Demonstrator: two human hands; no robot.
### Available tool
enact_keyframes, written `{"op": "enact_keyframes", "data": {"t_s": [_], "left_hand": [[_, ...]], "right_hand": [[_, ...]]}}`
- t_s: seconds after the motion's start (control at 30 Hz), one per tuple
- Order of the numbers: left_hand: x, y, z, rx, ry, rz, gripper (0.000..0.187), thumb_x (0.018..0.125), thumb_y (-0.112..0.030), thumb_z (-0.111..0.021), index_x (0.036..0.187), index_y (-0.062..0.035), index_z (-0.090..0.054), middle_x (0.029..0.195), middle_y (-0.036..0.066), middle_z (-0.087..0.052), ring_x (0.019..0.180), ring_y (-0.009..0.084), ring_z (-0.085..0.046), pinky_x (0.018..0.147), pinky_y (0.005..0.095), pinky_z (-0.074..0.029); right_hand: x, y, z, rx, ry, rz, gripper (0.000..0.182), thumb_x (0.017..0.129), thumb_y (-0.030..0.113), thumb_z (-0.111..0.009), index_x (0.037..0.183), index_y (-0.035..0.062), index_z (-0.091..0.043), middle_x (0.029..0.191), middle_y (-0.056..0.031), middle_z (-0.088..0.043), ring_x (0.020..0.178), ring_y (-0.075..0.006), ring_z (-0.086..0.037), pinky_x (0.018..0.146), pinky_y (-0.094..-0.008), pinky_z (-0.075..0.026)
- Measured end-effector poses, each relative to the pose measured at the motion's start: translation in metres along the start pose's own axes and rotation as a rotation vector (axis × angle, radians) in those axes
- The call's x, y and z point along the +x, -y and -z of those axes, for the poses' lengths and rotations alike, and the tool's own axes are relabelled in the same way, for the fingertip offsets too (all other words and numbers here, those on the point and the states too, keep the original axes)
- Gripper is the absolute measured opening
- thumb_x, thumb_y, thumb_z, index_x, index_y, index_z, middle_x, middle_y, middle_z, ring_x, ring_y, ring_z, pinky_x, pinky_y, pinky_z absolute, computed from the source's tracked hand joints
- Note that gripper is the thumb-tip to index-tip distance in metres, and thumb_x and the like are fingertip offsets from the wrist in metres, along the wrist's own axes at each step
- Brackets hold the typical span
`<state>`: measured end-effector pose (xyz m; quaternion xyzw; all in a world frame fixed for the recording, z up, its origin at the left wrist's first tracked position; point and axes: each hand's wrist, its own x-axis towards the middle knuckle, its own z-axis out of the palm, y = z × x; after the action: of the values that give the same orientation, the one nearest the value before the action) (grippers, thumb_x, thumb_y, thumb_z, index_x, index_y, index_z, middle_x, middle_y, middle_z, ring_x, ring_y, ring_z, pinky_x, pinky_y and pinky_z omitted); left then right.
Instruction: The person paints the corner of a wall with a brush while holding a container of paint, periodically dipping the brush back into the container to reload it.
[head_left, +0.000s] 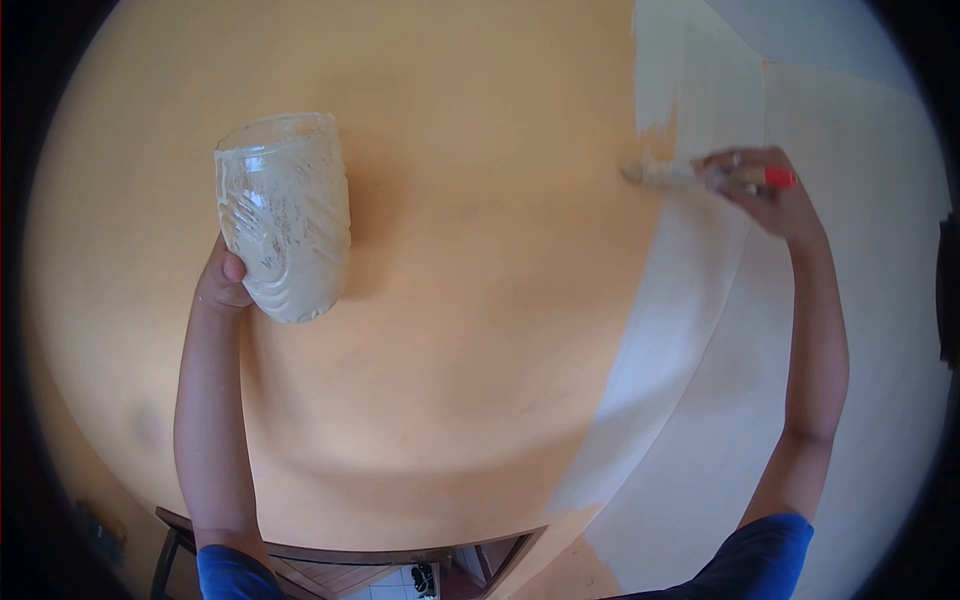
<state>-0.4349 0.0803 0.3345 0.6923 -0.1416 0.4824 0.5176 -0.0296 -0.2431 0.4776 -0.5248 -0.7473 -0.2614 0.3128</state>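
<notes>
My left hand [228,278] grips a cut-open clear plastic bottle [290,225] near its base, its walls coated with cream paint. The bottle is held up, slightly tilted, in front of the orange-tan wall [480,330]. On the right, my right hand [760,190] is closed around a paintbrush [665,175] with a red handle end. The bristles point left and lie at the edge between the orange-tan surface and a cream painted strip [660,280]. The brush and fingers are slightly blurred. A rough patch of orange shows through the paint just above the brush.
A pale side wall [840,330] meets the painted strip at the corner on the right. Below is the dark top of a door frame [400,552], with a tiled floor [395,583] seen beyond it. A dark object [945,290] sits at the far right edge.
</notes>
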Motion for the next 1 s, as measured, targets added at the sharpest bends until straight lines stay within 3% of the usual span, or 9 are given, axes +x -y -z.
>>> {"op": "enact_keyframes", "data": {"t_s": [0.1,0.23,0.3,0.37,0.5,0.63,0.8,0.9,1.0], "left_hand": [[-0.007,-0.008,-0.007,0.023,-0.091,0.055,0.108,0.045,-0.049,-0.086,0.131,-0.0037,-0.038,0.123,0.009,-0.053,0.112,0.0229,-0.053,0.093,0.0378,-0.046],[-0.006,-0.008,-0.003,0.031,-0.103,0.066,0.108,0.044,-0.048,-0.087,0.131,-0.0038,-0.038,0.123,0.009,-0.053,0.112,0.0228,-0.053,0.093,0.038,-0.046],[0.001,-0.003,-0.002,-0.041,0.029,0.037,0.109,0.044,-0.048,-0.087,0.131,-0.0039,-0.038,0.123,0.009,-0.052,0.112,0.0226,-0.052,0.093,0.0378,-0.046],[0.002,-0.001,-0.001,-0.053,0.048,0.036,0.109,0.044,-0.049,-0.087,0.131,-0.0039,-0.038,0.123,0.009,-0.052,0.112,0.0226,-0.053,0.093,0.0377,-0.047],[0.003,-0.002,-0.003,-0.051,0.072,0.019,0.109,0.044,-0.049,-0.086,0.131,-0.0039,-0.038,0.123,0.009,-0.053,0.112,0.0225,-0.053,0.092,0.0373,-0.047],[0.004,-0.005,-0.009,-0.053,0.053,0.043,0.109,0.044,-0.049,-0.087,0.131,-0.0038,-0.038,0.123,0.009,-0.053,0.111,0.0223,-0.053,0.092,0.0373,-0.047],[0.006,-0.005,-0.011,-0.058,0.064,0.042,0.11,0.043,-0.047,-0.088,0.131,-0.0034,-0.038,0.122,0.009,-0.053,0.111,0.0225,-0.053,0.092,0.0372,-0.047],[0.005,-0.002,-0.005,-0.014,0.011,0.027,0.109,0.044,-0.045,-0.088,0.131,-0.0028,-0.037,0.122,0.009,-0.053,0.111,0.0227,-0.053,0.092,0.037,-0.047],[0.005,-0.001,-0.007,-0.027,0.035,0.028,0.11,0.045,-0.045,-0.088,0.131,-0.002,-0.036,0.124,0.009,-0.052,0.112,0.0228,-0.052,0.093,0.0372,-0.046]], "right_hand": [[0.041,-0.023,0.025,-0.005,-0.143,-0.085,0.017,0.08,0.001,-0.061,0.097,-0.0009,-0.062,0.092,-0.0031,-0.064,0.083,-0.0106,-0.057,0.076,-0.0251,-0.047],[0.1,-0.047,0.073,-0.108,-0.271,0.101,0.021,0.082,0.008,-0.062,0.102,0.0001,-0.061,0.094,-0.003,-0.064,0.083,-0.0104,-0.058,0.077,-0.025,-0.046],[0.1,-0.038,0.083,-0.206,-0.341,0.191,0.022,0.082,0.01,-0.062,0.102,0.0003,-0.061,0.094,-0.0035,-0.065,0.083,-0.0103,-0.058,0.077,-0.0252,-0.046],[0.093,-0.018,0.079,-0.445,-0.438,0.116,0.023,0.083,0.013,-0.062,0.104,0.0021,-0.061,0.094,-0.0038,-0.065,0.082,-0.0102,-0.059,0.079,-0.0257,-0.046],[0.048,-0.039,0.025,-0.475,-0.343,0.371,0.02,0.081,0.003,-0.063,0.101,0.0021,-0.063,0.096,-0.008,-0.067,0.088,-0.0159,-0.063,0.079,-0.0263,-0.048],[-0.031,-0.015,-0.027,-0.357,-0.145,0.192,0.022,0.073,-0.001,-0.067,0.095,0.0058,-0.065,0.096,-0.0092,-0.066,0.088,-0.0238,-0.065,0.078,-0.0317,-0.05],[-0.066,0.019,-0.019,-0.017,0.166,0.004,0.019,0.073,-0.002,-0.067,0.091,0.0036,-0.066,0.094,-0.0099,-0.067,0.084,-0.0243,-0.065,0.078,-0.0301,-0.05],[-0.036,0.009,0.001,-0.161,0.106,0.03,0.014,0.075,-0.001,-0.066,0.089,0.0014,-0.066,0.094,-0.0092,-0.067,0.085,-0.0196,-0.064,0.078,-0.029,-0.049],[0.008,-0.014,0.027,-0.075,-0.07,-0.11,0.017,0.079,0.003,-0.064,0.096,0.0015,-0.065,0.094,-0.0071,-0.067,0.088,-0.0122,-0.061,0.081,-0.0275,-0.047]]}}
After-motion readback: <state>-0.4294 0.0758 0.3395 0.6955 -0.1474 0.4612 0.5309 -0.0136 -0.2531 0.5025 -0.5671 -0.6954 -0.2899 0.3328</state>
